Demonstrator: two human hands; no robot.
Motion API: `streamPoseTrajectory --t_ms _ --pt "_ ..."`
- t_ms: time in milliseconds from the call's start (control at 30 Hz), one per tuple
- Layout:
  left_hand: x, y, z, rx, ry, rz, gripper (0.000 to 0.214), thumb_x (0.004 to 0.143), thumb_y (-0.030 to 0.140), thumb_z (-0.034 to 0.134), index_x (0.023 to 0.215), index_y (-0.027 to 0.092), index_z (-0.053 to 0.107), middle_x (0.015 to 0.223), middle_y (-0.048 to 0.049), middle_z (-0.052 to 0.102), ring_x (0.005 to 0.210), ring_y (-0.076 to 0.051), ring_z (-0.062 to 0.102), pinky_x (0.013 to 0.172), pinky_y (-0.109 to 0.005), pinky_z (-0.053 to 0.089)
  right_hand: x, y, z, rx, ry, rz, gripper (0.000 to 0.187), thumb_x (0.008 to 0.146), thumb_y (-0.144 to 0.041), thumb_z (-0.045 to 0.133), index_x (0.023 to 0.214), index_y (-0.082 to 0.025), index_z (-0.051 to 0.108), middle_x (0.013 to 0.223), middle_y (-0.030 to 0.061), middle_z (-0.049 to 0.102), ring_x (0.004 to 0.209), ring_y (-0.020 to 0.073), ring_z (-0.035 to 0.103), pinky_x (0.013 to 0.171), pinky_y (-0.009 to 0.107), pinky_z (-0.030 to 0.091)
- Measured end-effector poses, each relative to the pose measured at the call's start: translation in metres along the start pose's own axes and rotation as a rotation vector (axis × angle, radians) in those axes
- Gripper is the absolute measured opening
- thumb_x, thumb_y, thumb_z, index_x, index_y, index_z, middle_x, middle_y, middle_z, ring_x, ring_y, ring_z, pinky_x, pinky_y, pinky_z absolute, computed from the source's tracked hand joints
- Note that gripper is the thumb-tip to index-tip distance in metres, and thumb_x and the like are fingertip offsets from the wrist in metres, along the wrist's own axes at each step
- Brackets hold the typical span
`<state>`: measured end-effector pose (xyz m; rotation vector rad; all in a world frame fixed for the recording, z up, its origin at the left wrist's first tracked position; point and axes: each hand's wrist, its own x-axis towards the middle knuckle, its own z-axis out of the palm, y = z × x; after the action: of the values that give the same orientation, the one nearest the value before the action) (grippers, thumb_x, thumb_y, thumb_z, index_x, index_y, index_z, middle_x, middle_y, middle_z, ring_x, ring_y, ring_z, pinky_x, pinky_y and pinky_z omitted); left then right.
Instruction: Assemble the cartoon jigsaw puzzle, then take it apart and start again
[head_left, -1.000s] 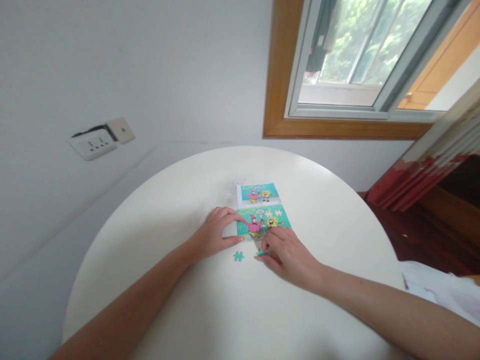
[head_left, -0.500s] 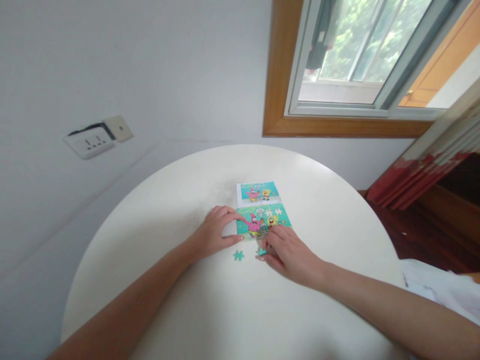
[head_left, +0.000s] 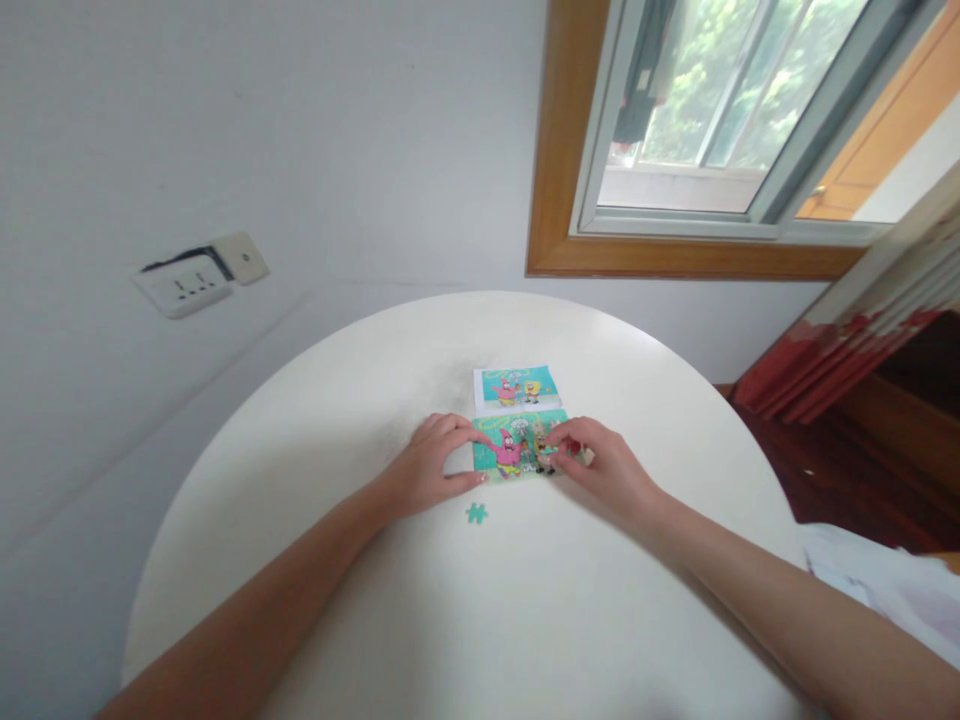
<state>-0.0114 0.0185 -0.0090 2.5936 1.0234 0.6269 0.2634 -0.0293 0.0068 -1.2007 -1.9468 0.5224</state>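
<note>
A small teal cartoon jigsaw puzzle (head_left: pixel 510 445) lies on the round white table (head_left: pixel 375 400). My left hand (head_left: pixel 431 465) rests at the puzzle's left edge, fingers curved, thumb and forefinger touching its corners. Over the puzzle's right part my right hand (head_left: pixel 600 460) has its fingertips pinched together, probably on a small teal puzzle piece that I cannot see clearly. One loose teal puzzle piece (head_left: pixel 476 514) lies on the table just below the puzzle. A reference picture card (head_left: pixel 516 386) with the same cartoon lies right behind the puzzle.
A wall with a white socket plate (head_left: pixel 184 285) stands behind the table on the left. A wood-framed window (head_left: pixel 675 150) is at the upper right. Red cloth (head_left: pixel 825 360) and dark furniture lie to the right of the table. White fabric (head_left: pixel 885 590) shows at the lower right.
My right hand has lifted from the table below the puzzle and moved up onto the puzzle's right part. The teal piece it touched there is gone from the table. The left hand stays put.
</note>
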Motion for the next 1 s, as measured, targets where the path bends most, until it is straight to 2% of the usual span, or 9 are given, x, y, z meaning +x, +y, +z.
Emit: streamPoseTrajectory --t_ms 100,233,300,400,500,600,733,900,1000 --pt "0.001 -0.003 0.002 -0.042 0.021 -0.008 0.034 0.085 0.041 0.063 0.115 0.024 0.062 0.113 -0.0064 0.058 0.107 -0.024 0.051 0.097 -0.039 0.039 0.014 0.015 -0.009 0.03 0.054 0.152 0.015 0.081 -0.031 0.06 0.087 -0.019 0.068 0.075 0.0024 0.066 0.07 0.0158 0.056 0.065 0.028 0.043" --pt "0.01 -0.005 0.004 -0.049 0.128 -0.043 0.023 0.09 0.035 0.057 0.108 0.022 0.063 0.108 -0.0066 0.061 0.104 -0.022 0.054 0.096 -0.039 0.039 0.032 0.029 -0.009 0.222 0.01 0.274 0.018 0.079 -0.036 0.06 0.08 -0.018 0.065 0.069 0.001 0.066 0.063 0.0142 0.057 0.058 0.025 0.042" --pt "0.018 0.001 0.003 -0.021 0.154 -0.032 0.021 0.091 0.03 0.055 0.107 0.022 0.064 0.106 -0.0064 0.061 0.102 -0.022 0.054 0.095 -0.039 0.04 0.038 0.033 -0.006 0.286 -0.039 0.325 0.017 0.077 -0.035 0.061 0.078 -0.018 0.062 0.067 0.0008 0.066 0.06 0.0139 0.058 0.056 0.024 0.042" --pt "0.029 0.021 0.003 0.027 0.1 0.039 0.021 0.09 0.023 0.055 0.108 0.022 0.065 0.105 -0.0061 0.061 0.102 -0.022 0.053 0.093 -0.038 0.041 0.046 0.037 0.0 0.309 -0.068 0.369 0.012 0.075 -0.031 0.06 0.077 -0.019 0.06 0.066 0.0009 0.067 0.06 0.0138 0.059 0.056 0.024 0.042" --pt "0.04 0.042 0.007 0.062 0.069 0.053 0.027 0.088 0.014 0.053 0.109 0.023 0.067 0.104 -0.0056 0.061 0.104 -0.023 0.052 0.095 -0.039 0.042 0.052 0.04 0.003 0.331 -0.057 0.359 0.014 0.074 -0.033 0.059 0.073 -0.019 0.058 0.064 -0.0003 0.064 0.059 0.013 0.056 0.056 0.024 0.041" --pt "0.049 0.053 0.017 0.078 0.12 0.007 0.023 0.086 0.009 0.052 0.096 0.021 0.069 0.101 -0.0053 0.062 0.104 -0.023 0.052 0.095 -0.04 0.042 0.057 0.04 0.004 0.299 -0.028 0.31 0.022 0.073 -0.039 0.062 0.07 -0.018 0.058 0.061 -0.0021 0.059 0.057 0.012 0.051 0.055 0.024 0.038" --pt "0.053 0.052 0.028 0.063 0.188 -0.044 0.019 0.089 0.012 0.051 0.097 0.02 0.067 0.1 -0.0059 0.062 0.102 -0.023 0.053 0.095 -0.04 0.043 0.059 0.039 0.005 0.259 0.055 0.29 0.023 0.073 -0.04 0.062 0.067 -0.018 0.058 0.06 -0.0027 0.055 0.059 0.0123 0.048 0.056 0.024 0.037" --pt "0.047 0.047 0.032 0.075 0.184 -0.062 0.012 0.09 0.023 0.056 0.099 0.02 0.063 0.104 -0.0064 0.059 0.104 -0.024 0.052 0.095 -0.042 0.043 0.054 0.044 0.01 0.246 0.142 0.285 0.021 0.075 -0.038 0.064 0.07 -0.018 0.06 0.062 -0.0025 0.055 0.06 0.0121 0.046 0.056 0.023 0.036" --pt "0.046 0.045 0.034 0.094 0.168 -0.079 0.015 0.088 0.028 0.06 0.101 0.021 0.061 0.107 -0.0066 0.058 0.107 -0.026 0.05 0.095 -0.043 0.042 0.05 0.048 0.011 0.216 0.127 0.236 0.018 0.078 -0.036 0.062 0.078 -0.018 0.066 0.065 -0.0017 0.058 0.062 0.0125 0.049 0.058 0.024 0.038"
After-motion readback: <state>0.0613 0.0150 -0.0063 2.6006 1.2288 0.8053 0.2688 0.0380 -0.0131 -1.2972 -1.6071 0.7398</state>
